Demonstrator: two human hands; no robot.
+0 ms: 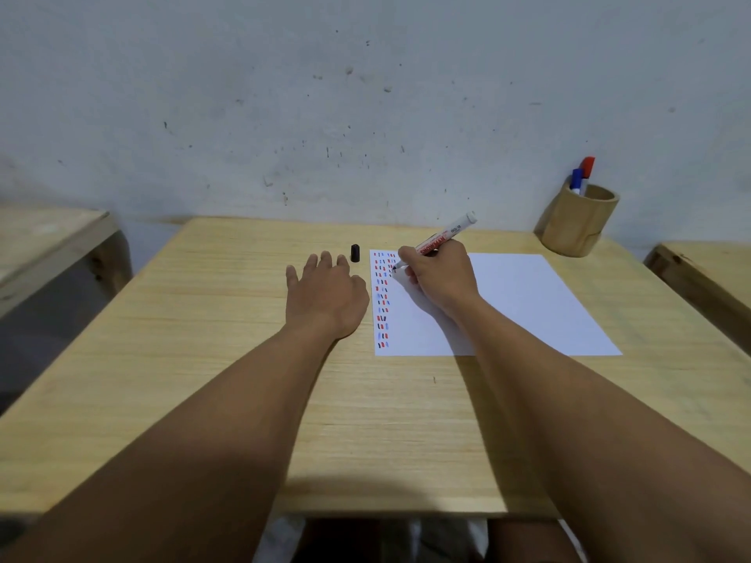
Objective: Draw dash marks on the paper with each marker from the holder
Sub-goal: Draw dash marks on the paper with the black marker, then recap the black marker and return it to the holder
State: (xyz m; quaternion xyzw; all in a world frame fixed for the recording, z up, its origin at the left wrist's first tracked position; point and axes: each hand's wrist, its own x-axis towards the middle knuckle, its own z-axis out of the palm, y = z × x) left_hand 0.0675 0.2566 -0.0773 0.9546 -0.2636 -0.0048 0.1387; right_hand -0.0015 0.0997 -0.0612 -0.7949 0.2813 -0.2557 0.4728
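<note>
A white sheet of paper [520, 302] lies on the wooden table [203, 359], with columns of red, blue and black dash marks [382, 298] along its left edge. My right hand [441, 278] grips an uncapped black marker [445, 236], its tip touching the paper near the top of the marks. Its black cap [355, 253] stands on the table just left of the paper. My left hand [325, 292] rests flat on the table beside the paper, fingers spread, holding nothing. A wooden holder [577, 225] at the back right contains a red marker [587, 166] and a blue marker [576, 180].
A grey marked wall [365, 95] rises right behind the table. Other wooden furniture stands at the far left [48, 241] and far right [707, 274], with gaps between. My legs show under the table's front edge.
</note>
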